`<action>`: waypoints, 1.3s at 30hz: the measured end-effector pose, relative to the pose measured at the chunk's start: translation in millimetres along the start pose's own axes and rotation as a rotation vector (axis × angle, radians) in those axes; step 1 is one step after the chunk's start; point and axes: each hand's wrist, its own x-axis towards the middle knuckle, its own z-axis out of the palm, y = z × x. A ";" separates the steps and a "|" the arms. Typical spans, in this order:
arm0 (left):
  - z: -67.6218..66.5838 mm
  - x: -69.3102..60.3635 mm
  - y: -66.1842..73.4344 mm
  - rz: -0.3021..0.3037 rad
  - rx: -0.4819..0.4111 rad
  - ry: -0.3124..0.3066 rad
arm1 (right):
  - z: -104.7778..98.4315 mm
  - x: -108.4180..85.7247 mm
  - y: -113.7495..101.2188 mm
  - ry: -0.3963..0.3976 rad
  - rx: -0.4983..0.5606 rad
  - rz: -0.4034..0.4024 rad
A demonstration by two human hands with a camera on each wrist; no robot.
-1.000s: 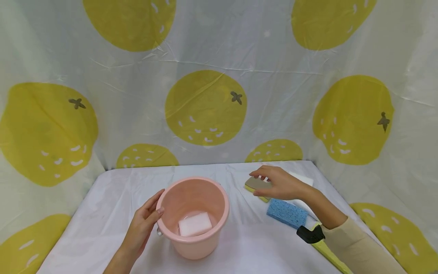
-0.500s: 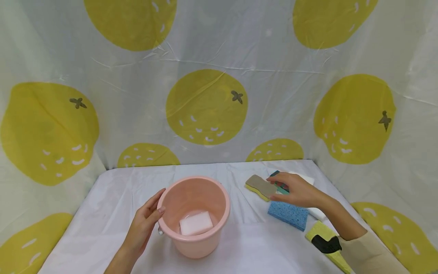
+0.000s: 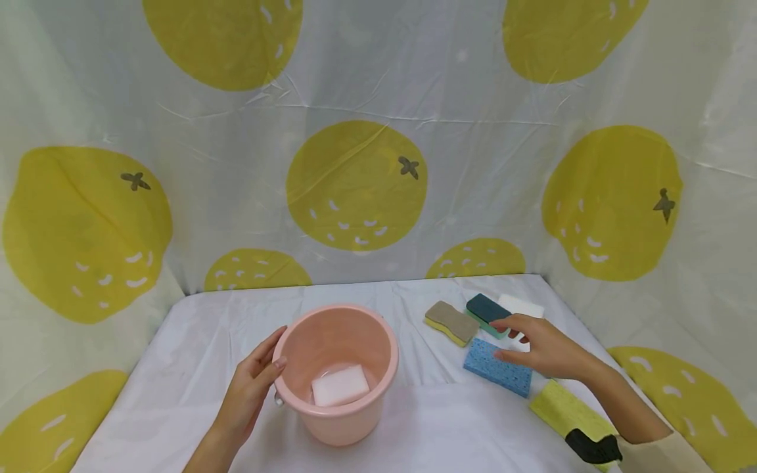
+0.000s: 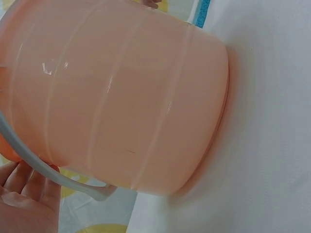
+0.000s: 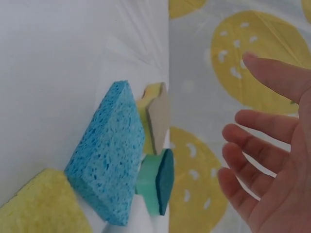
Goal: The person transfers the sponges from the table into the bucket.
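Note:
A pink bucket (image 3: 337,368) stands on the white cloth with a pale pink-white block (image 3: 341,385) lying inside it. My left hand (image 3: 245,394) grips the bucket's left rim, thumb over the edge; the left wrist view shows the bucket's side and its grey handle (image 4: 48,172). With nothing in it, my right hand (image 3: 550,348) hovers above a blue sponge (image 3: 498,368) and a green sponge (image 3: 487,312), fingers loosely bent. In the right wrist view that hand (image 5: 277,150) is apart from the blue sponge (image 5: 112,150), its fingers spread.
A beige and yellow sponge (image 3: 451,322) lies left of the green one, and a white block (image 3: 520,306) is behind it. At the right front lies a yellow sponge (image 3: 570,410), partly covered by a black strap shape. Lemon-patterned curtains (image 3: 355,79) surround the back and sides.
My right hand has moved right and toward the front, from above the beige sponge to near the blue one, uncovering the beige and green sponges. My left hand stays on the bucket.

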 end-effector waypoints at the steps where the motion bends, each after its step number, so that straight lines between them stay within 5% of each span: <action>1: 0.3 0.0 -0.2 0.000 -0.002 -0.002 | -0.1 -3.9 1.3 0.002 -0.002 0.007; 25: 3.4 4.2 -3.1 -0.013 -0.009 0.006 | 18.6 -78.8 29.2 -0.035 -0.002 0.278; 39: -1.0 1.2 -1.2 -0.012 0.010 0.021 | 35.5 -103.9 35.6 -0.074 -0.092 0.298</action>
